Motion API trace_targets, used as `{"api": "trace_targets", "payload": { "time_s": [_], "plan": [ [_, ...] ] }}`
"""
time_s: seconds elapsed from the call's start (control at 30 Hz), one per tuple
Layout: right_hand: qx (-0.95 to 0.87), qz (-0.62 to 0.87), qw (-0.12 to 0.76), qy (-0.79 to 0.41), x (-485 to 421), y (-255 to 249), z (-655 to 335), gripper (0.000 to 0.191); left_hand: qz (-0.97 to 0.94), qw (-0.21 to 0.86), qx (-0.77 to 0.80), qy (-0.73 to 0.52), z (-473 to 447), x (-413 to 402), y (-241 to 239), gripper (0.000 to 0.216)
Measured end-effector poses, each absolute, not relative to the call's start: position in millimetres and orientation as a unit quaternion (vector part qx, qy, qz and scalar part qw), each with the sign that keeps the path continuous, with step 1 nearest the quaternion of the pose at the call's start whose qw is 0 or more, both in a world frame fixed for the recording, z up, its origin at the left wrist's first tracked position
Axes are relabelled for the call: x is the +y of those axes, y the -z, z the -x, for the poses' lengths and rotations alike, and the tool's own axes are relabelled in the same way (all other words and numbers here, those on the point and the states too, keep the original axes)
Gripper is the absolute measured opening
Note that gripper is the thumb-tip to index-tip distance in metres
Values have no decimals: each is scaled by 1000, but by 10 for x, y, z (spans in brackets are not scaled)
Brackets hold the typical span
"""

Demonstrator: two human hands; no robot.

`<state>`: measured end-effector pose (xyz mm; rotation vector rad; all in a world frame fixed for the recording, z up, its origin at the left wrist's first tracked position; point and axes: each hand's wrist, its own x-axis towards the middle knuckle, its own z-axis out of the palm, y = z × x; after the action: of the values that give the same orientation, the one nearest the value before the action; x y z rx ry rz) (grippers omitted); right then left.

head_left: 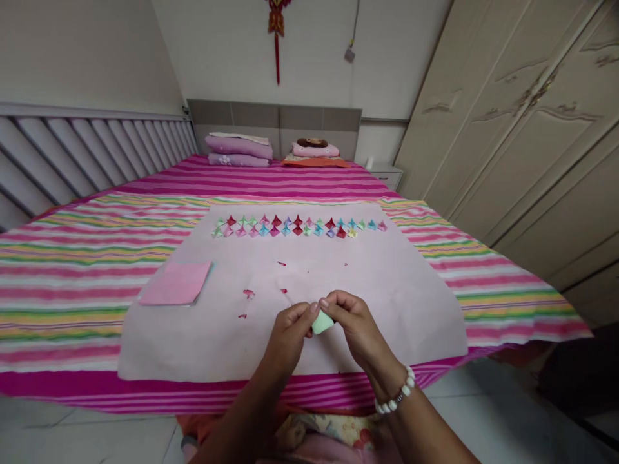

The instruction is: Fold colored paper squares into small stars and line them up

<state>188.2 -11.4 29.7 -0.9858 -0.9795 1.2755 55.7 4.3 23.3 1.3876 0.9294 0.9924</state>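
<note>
My left hand (289, 332) and my right hand (355, 322) meet over the near part of a pale pink sheet (387, 303) spread on the bed. Both pinch a small folded piece of light green paper (322, 323) between fingertips and thumbs. A white bead bracelet (397, 394) circles my right wrist. Farther back on the sheet lie two rows of several small folded paper shapes (297, 226) in red, pink, blue and green.
A stack of pink paper squares (176, 283) lies to the left on the sheet. Small red paper scraps (248, 294) dot the sheet. The bed has a striped cover (72, 270), pillows (238, 150) at the headboard, and a wardrobe (522, 122) stands on the right.
</note>
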Motion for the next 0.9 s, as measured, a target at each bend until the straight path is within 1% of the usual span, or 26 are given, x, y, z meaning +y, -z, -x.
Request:
{"api": "trace_targets", "payload": {
  "time_s": [0.07,0.13,0.17,0.23,0.27,0.33,0.43,0.47,0.57,0.7,0.9],
  "plan": [
    [-414,429,595,-538,-96,-274,-1876,28,-574,549,414,-445,-575,71,-225,41],
    [-406,426,611,-529,-86,-247,-1886,21,-565,530,427,-466,-586,91,-224,42],
    [-401,422,621,-525,-85,-235,-1895,22,-564,524,431,-470,-587,97,-226,42],
    [-393,412,643,-511,-89,-217,-1912,29,-568,524,433,-465,-581,103,-231,41],
    [-393,410,650,-505,-92,-214,-1919,30,-571,527,431,-460,-573,104,-234,40],
    [-399,411,647,-503,-100,-219,-1926,26,-580,531,418,-455,-554,103,-241,34],
    [-403,418,629,-517,-109,-239,-1923,21,-582,538,393,-466,-524,97,-253,17],
    [-401,420,627,-520,-113,-246,-1921,21,-573,545,384,-476,-515,93,-258,16],
    [-403,424,622,-521,-133,-272,-1923,19,-540,577,346,-506,-490,77,-286,26],
    [-409,432,613,-521,-183,-329,-1944,16,-541,606,324,-486,-440,48,-348,17],
    [-419,435,612,-511,-254,-390,-1948,15,-550,627,351,-426,-364,20,-419,19]
  ]
}}
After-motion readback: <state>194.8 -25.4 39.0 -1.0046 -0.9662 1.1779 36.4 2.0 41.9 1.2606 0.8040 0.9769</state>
